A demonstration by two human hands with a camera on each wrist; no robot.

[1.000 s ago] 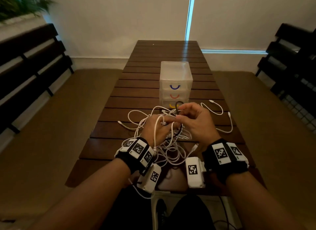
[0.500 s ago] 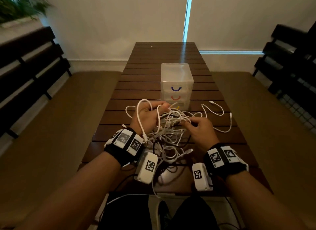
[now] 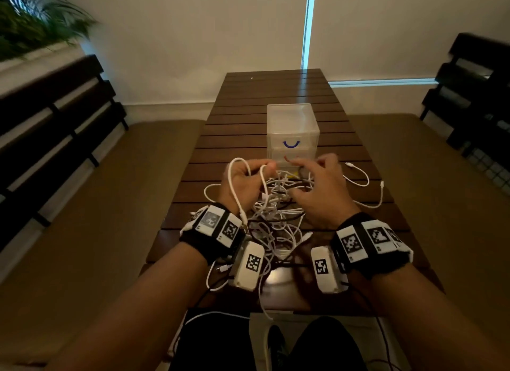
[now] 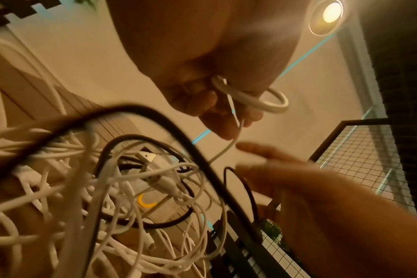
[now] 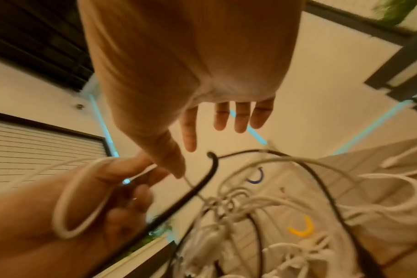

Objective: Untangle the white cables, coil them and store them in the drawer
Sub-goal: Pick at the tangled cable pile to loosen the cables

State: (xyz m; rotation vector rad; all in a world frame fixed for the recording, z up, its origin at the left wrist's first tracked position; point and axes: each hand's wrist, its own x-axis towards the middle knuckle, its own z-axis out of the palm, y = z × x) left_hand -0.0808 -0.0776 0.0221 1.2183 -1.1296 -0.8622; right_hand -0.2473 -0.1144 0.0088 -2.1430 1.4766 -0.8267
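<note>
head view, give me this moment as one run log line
stage: untangling | left hand: grips white cable loop | right hand: open over tangle | drawer unit: shut | coiled: none

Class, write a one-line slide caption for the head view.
Left hand holds a white cable loop; open right hand hovers over the tangle before the drawer unit.

The hands hid the lower drawers of the clear drawer unit in the head view; only the ends of the red handle showed. Motion blurred the right hand in the left wrist view and the white cable tangle in the right wrist view. Individual strands could not be traced.
</note>
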